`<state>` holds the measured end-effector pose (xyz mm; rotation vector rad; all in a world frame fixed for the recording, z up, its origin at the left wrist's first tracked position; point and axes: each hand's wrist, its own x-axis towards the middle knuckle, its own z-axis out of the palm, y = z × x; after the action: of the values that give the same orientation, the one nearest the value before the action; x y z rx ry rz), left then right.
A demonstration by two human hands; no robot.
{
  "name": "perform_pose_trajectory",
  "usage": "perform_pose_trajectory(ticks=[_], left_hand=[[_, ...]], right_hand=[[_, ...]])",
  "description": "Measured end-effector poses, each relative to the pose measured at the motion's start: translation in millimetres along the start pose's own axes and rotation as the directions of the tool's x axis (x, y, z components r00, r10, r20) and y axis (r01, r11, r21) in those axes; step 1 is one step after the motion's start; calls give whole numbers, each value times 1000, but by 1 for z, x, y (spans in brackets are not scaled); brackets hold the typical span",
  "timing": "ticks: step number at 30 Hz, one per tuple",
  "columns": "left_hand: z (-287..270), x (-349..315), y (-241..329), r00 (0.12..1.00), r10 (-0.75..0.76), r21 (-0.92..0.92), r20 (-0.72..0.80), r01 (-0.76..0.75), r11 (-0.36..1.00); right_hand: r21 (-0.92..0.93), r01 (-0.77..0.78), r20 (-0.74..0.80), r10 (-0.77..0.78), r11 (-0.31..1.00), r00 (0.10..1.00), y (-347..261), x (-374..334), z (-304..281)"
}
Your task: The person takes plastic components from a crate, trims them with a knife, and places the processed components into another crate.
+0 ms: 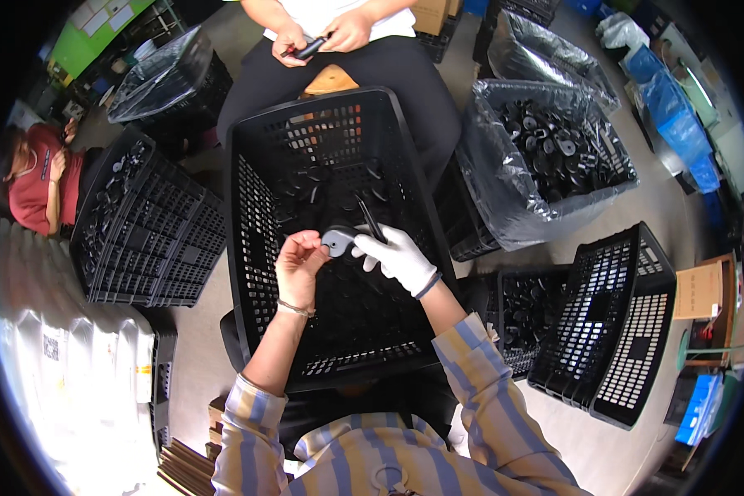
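Holding a round grey part [336,240] up over the open black crate [364,361], both hands at it, near the middle of the crate. Left hand [299,264], bare, light bracelet [296,310] at the wrist: thumb and fingers pinch the part's left edge. Right hand [401,258], white glove: fingers grip the right side of the same part, and a slim dark tool [369,219] stands up between them, its upper end leaning left. Exact kind of tool: cannot tell. Small hole visible in the part's face.

Below, on the crate floor, loose dark parts [314,175], thinly spread toward the far end; nearer contents too dark to make out. Forearms in striped sleeves [481,355] reach in from the near side.

Opposite, a seated co-worker [422,76] in white top and dark trousers, both hands on a dark piece with red [310,49]. At right, a plastic-lined crate [504,202] heaped with black parts [550,145]; nearer, tilted black crates [583,310] beside a cardboard box [697,291]. At left, a person in a red top [33,194] next to stacked crates [153,240]; white sacks [83,372] below.
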<state>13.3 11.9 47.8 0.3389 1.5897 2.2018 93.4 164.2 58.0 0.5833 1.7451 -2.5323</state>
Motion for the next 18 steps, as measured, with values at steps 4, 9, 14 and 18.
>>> perform_pose_trajectory(ticks=[4, 9, 14, 18], left_hand=[[-2, -20, -1, 994, -58, -32, -90, 56, 998], [-12, -29, -3, 958, -279, -214, 68, 288, 933], [-14, -25, -9, 966, -224, -214, 128, 247, 945], [-16, -23, -12, 964, -213, -243, 162, 248, 938]], right_hand=[[-52, 168, 34, -166, 984, 985, 2, -9, 16], [-51, 94, -71, -98, 994, 993, 8, -14, 29], [-13, 108, -47, -108, 994, 993, 9, -16, 26], [19, 131, 41, -132, 991, 990, 10, -18, 23]])
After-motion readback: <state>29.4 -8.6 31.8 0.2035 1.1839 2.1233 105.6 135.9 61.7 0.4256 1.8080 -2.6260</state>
